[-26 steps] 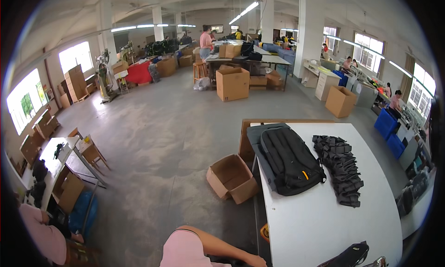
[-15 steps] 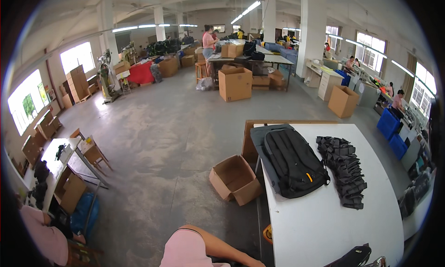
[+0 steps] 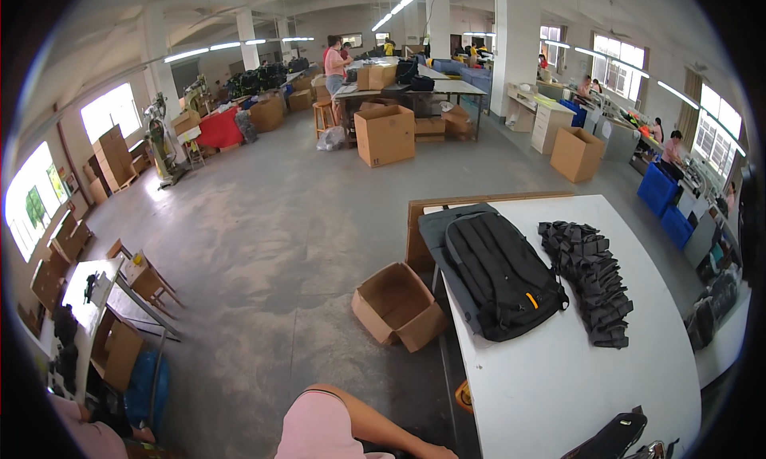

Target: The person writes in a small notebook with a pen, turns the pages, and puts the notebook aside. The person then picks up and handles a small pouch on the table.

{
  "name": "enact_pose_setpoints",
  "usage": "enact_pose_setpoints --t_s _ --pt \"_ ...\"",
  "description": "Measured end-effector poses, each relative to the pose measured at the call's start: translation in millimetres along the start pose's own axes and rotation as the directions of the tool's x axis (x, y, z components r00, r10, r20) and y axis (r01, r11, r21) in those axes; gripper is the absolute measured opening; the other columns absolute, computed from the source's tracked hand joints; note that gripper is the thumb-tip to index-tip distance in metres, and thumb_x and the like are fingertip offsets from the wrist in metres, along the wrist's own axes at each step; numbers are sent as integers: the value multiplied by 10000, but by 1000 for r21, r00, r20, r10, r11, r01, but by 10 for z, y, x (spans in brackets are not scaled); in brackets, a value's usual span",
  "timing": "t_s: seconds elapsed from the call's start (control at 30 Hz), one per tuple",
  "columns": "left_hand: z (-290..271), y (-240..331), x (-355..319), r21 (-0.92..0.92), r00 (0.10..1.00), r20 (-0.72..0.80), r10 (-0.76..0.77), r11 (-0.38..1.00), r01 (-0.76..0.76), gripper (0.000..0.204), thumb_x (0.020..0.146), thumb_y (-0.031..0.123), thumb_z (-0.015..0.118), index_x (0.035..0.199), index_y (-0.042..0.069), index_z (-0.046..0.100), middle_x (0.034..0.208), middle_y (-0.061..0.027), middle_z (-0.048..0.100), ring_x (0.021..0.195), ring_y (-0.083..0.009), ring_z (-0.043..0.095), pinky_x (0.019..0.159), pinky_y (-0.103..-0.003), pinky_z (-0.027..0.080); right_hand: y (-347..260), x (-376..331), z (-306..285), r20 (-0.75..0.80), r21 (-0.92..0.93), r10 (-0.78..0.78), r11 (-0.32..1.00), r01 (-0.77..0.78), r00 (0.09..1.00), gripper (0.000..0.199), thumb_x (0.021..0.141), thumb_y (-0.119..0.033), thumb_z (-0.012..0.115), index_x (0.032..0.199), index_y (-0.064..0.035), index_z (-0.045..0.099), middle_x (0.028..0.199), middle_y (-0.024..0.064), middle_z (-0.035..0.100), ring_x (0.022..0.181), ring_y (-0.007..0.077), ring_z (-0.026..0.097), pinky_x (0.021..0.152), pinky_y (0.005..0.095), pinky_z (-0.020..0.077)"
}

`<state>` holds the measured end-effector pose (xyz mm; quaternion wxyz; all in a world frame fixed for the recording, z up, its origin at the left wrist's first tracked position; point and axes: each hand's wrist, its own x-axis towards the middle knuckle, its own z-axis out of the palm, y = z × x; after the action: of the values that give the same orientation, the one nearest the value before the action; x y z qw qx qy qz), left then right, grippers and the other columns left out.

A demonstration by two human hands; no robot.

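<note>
My left forearm, with a pink sleeve, enters at the bottom and reaches toward the near left side of the white table. Only the wrist end of my left hand (image 3: pixel 440 451) shows; the lower edge cuts off its fingers and anything in them. My right hand is out of the picture. On the table (image 3: pixel 523 387) lies a black backpack (image 3: pixel 499 275) with an orange tab, on top of dark grey fabric pieces (image 3: pixel 447 228). Right of it is a long bundle of black straps (image 3: pixel 589 283). A black item (image 3: pixel 610 441) with shiny metal parts sits at the near edge.
An open cardboard box (image 3: pixel 399 306) stands on the floor left of the table. At far left, another person's pink sleeve (image 3: pixel 88 435) is by a side table (image 3: pixel 89 287) and a stool (image 3: pixel 148 283). Farther off are worktables, boxes, pillars (image 3: pixel 508 52) and several people.
The view has turned slightly right and down, so the room sits further left and higher. The person at lower left is more cut off. My left arm keeps nearly the same pose.
</note>
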<state>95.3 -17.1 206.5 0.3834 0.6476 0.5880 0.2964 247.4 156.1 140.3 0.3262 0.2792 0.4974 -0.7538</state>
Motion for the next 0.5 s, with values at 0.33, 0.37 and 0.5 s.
enact_pose_setpoints --t_s 0.33,0.37,0.5 --pt "-48 -366 -223 -144 991 -134 21 989 -40 357 766 318 564 773 -32 637 771 -230 624 691 -374 606 584 -467 440 -136 233 193 -26 -41 -34 999 33 999 235 900 -284 575 1030 -92 616 851 48 598 731 139 563 611 269 481" --pt "-89 -349 -244 -47 997 -78 25 998 -29 349 766 299 564 781 -43 635 783 -236 624 706 -375 610 596 -463 445 -144 253 217 -29 -45 -35 998 34 999 236 900 -284 575 1031 -92 617 851 48 598 731 139 563 612 269 482" --pt "-177 -254 -317 -62 995 -23 -93 994 91 317 766 238 563 818 -67 635 799 -248 621 734 -370 612 627 -445 457 -168 310 302 -36 -59 -42 998 39 998 240 901 -288 574 1034 -93 619 852 47 599 731 137 563 612 271 483"
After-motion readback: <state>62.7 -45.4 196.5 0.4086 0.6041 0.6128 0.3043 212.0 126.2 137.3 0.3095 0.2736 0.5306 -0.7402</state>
